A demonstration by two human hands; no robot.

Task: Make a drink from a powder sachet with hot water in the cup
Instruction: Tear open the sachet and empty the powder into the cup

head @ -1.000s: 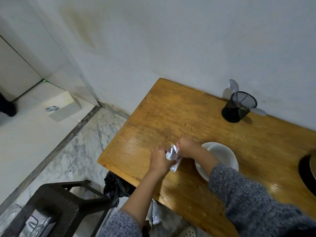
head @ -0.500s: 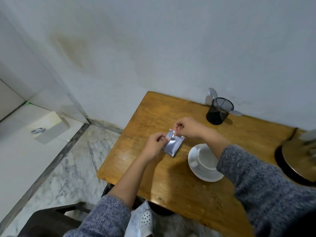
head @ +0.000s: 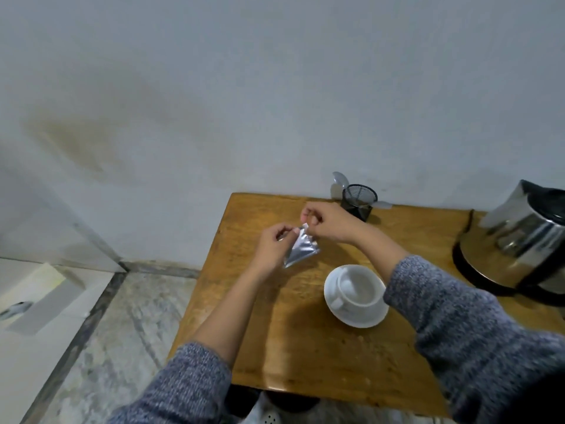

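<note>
A small silver foil sachet hangs above the wooden table, pinched at its top edge from both sides. My left hand grips the left corner and my right hand grips the right corner. A white cup sits on a white saucer on the table, below and to the right of the sachet, handle facing left. It looks empty. A steel electric kettle stands on its black base at the table's right end.
A black mesh holder with plastic spoons stands against the wall behind my right hand. The table's left edge drops to a marble floor. A white box lies on the floor at far left.
The view has swung up and right, bringing the kettle into sight. The sachet went from crumpled between my hands low over the table to held up flat by its top corners.
</note>
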